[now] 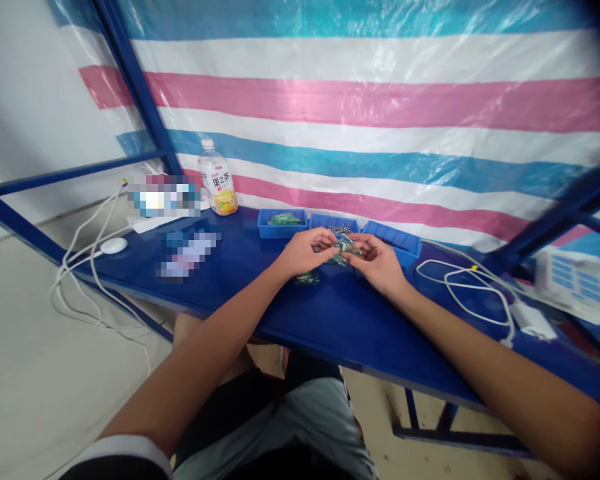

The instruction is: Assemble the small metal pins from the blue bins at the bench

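Between both hands, above the blue table, is a small clear greenish plastic bag (344, 248). My left hand (310, 251) pinches its left side with thumb and fingers. The right side is pinched by my right hand (377, 262). What the bag contains is too small to make out. Just below my left hand, another small green bag (307, 278) lies on the table. Behind the hands stand three blue bins: the left bin (283, 231) has green bags in it, the middle bin (334, 220) holds small metal pieces, and the right bin (405, 248) is partly covered by my right hand.
A drink bottle (219, 179) stands at the back left of the blue table (230, 267). White cables and a white mouse-like object (114, 245) are at the left edge. A charger (533, 320) with its cord lies right. Blue frame posts and a striped sheet (330, 100) enclose the table.
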The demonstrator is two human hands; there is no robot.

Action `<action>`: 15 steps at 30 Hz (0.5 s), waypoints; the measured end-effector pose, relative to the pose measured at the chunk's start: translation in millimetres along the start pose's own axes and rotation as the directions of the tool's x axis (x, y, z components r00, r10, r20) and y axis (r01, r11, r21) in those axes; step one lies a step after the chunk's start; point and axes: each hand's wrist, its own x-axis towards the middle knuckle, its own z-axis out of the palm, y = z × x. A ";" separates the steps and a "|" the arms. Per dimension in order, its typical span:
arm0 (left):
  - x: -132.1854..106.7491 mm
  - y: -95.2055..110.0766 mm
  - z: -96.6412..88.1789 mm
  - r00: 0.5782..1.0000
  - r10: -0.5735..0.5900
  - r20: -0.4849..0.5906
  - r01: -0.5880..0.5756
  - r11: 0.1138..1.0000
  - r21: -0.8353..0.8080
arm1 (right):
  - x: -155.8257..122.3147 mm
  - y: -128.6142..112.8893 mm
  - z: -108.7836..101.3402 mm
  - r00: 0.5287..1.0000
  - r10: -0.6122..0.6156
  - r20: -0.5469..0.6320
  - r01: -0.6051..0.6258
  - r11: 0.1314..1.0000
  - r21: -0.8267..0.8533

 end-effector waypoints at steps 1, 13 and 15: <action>-0.1 0.0 0.3 1.000 -0.010 0.009 0.010 1.000 -0.010 | -0.3 -0.8 0.6 1.000 -0.011 -0.008 0.011 1.000 -0.003; 2.0 2.1 2.0 0.999 -0.036 0.035 0.040 0.991 -0.131 | -1.1 -8.2 3.4 0.999 -0.039 -0.019 0.039 0.999 -0.001; 2.8 3.2 1.2 0.999 -0.041 0.019 0.043 0.989 -0.139 | -0.9 -5.4 2.9 1.000 -0.015 -0.023 0.015 1.000 0.005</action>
